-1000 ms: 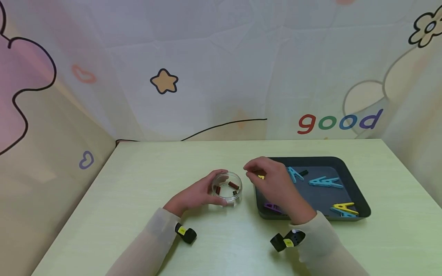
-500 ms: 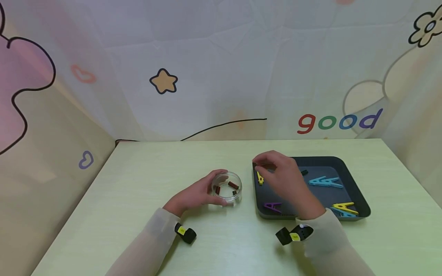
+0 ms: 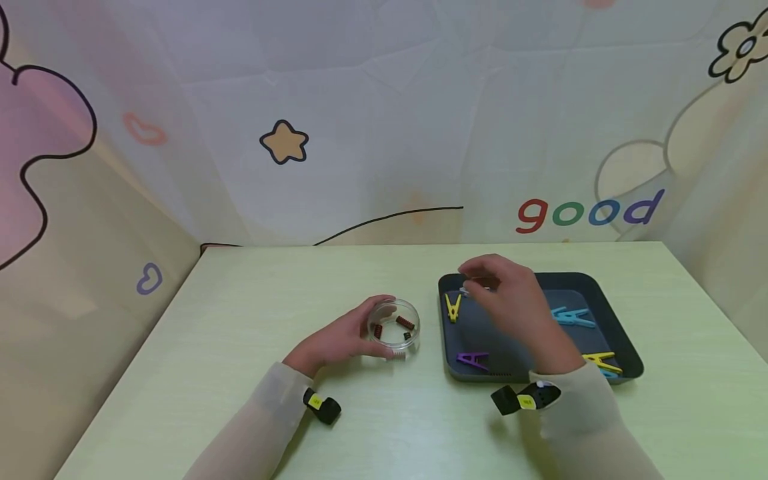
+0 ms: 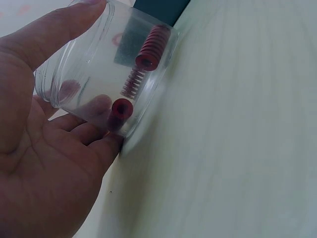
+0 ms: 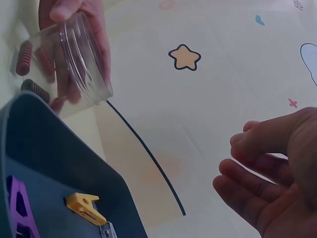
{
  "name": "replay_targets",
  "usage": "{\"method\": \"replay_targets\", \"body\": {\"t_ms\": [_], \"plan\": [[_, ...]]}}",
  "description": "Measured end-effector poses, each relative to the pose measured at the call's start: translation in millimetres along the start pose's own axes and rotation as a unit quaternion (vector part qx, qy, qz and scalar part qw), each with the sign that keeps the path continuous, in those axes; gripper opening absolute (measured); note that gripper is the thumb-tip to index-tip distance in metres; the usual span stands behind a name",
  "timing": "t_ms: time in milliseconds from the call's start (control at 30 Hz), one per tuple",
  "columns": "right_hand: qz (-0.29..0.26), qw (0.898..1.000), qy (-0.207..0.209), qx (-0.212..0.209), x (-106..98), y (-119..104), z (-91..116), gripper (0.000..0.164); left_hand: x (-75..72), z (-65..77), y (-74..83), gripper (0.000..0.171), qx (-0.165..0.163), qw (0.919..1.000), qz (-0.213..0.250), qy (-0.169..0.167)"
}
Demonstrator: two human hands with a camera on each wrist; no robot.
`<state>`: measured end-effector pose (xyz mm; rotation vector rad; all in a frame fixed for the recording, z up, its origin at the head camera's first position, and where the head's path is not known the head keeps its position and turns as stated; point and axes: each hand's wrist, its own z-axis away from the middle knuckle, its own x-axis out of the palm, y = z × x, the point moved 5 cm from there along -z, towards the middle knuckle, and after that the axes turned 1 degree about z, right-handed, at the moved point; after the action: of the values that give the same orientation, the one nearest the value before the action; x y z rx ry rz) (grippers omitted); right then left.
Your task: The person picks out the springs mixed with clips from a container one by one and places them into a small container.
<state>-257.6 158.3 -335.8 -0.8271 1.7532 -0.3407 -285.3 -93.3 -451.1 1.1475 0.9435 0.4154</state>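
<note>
My left hand (image 3: 342,339) grips a clear round jar (image 3: 394,341), fingers and thumb curled around its side. Inside lie several coil springs; the left wrist view shows a thick red spring (image 4: 152,48), a thinner spring (image 4: 133,82) and another red spring (image 4: 120,110) seen end-on. A dark spring (image 5: 34,90) shows through the jar in the right wrist view. My right hand (image 3: 510,300) hovers over the back of the dark tray (image 3: 627,347), fingers loosely bent, nothing visible between them. Left of it in the tray lies a yellow clothespin (image 3: 453,309).
A purple clothespin (image 3: 473,361) lies at the tray's front left, a light blue clothespin (image 3: 575,317) towards its right side. Another yellow clothespin (image 3: 602,361) overlaps a blue one at the front right. Patterned cloth (image 3: 384,153) hangs behind the table (image 3: 270,280).
My right hand has moved right and slightly back, from beside the jar to over the tray, uncovering the yellow and purple clothespins. My left hand and the jar have stayed in place.
</note>
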Motion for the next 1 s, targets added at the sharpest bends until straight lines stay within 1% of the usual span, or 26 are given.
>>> {"method": "replay_targets", "body": {"t_ms": [233,533,1000], "plan": [[0.005,1.000,0.000,0.015,-9.8,7.9,0.1,0.025,0.0,0.1,0.1,0.086,-0.005,0.9999,-0.011,0.003],[0.025,0.999,-0.012,0.036,-14.5,21.0,-0.2,0.028,0.3,0.7,0.2,0.086,-0.005,0.9999,-0.011,0.003],[0.048,0.998,-0.005,0.042,-22.8,39.3,-2.4,0.029,0.2,0.6,0.8,0.086,-0.001,1.0000,-0.007,0.001]]}}
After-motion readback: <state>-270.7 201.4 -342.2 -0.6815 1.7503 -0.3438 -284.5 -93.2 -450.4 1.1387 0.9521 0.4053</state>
